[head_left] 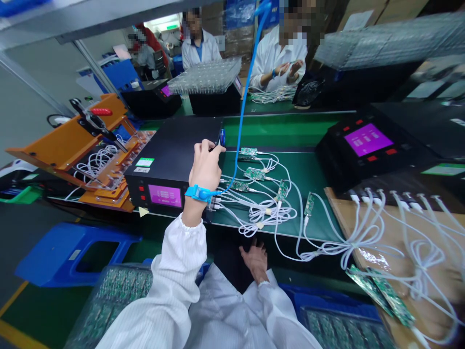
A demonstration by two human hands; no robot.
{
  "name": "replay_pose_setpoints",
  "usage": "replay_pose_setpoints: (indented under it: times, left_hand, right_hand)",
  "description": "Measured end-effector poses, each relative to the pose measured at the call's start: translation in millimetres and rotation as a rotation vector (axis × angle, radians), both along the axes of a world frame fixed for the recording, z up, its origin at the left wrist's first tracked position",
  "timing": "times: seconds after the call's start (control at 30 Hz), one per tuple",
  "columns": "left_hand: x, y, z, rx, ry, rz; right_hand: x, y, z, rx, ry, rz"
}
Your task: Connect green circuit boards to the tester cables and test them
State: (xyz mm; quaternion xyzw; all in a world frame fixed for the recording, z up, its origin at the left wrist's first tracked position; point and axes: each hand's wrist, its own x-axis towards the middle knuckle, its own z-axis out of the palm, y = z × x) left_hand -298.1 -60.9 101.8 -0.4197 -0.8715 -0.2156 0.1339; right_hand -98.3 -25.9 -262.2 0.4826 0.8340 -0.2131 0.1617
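My left hand [206, 167], with a blue wrist strap [199, 193] on it, is at the right edge of a black tester box [174, 145] with a lit purple screen. Its fingers are curled together beside a small dark and blue part [223, 137] at that edge; what they grip, if anything, is hidden. Under the table's front edge, my right hand [255, 259] rests low near my lap, fingers spread, holding nothing. Right of my left hand, several green circuit boards [254, 173] with bundled white cables [267, 213] lie on the green table.
An orange fixture [72, 140] with a red-handled clamp stands left. Another black tester box [378, 135], cabled in front, stands right beside cardboard [336, 203]. A blue cord [244, 97] hangs to my wrist. A blue stool [54, 252] is lower left. Co-workers [279, 58] sit across.
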Motion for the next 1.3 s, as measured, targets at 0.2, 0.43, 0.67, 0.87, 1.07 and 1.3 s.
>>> replay_pose_setpoints:
  times: [0.2,0.43,0.67,0.87,1.07,1.3]
  left_hand:
    - [0.4,0.4,1.1,-0.006,-0.011,0.005]
    - [0.0,-0.1,0.8,-0.002,-0.009,0.004]
    - [-0.5,-0.9,0.4,0.003,-0.013,-0.004]
    - [-0.1,-1.3,1.1,0.007,-0.013,-0.01]
    - [2.1,-1.0,3.6,-0.015,-0.021,0.001]
    - [1.3,-0.8,2.2,-0.002,-0.017,-0.003]
  right_hand:
    - [-0.7,-0.2,3.5,0.001,-0.001,-0.003]
    - [-0.3,-0.5,8.4,-0.012,0.003,-0.009]
    - [-0.4,-1.1,6.7,0.005,-0.009,-0.005]
    - [-0.2,-1.2,6.9,0.01,-0.001,-0.002]
    - [-0.2,-1.1,9.2,0.009,-0.015,0.007]
    - [0.2,-0.6,6.0,0.003,-0.009,0.005]
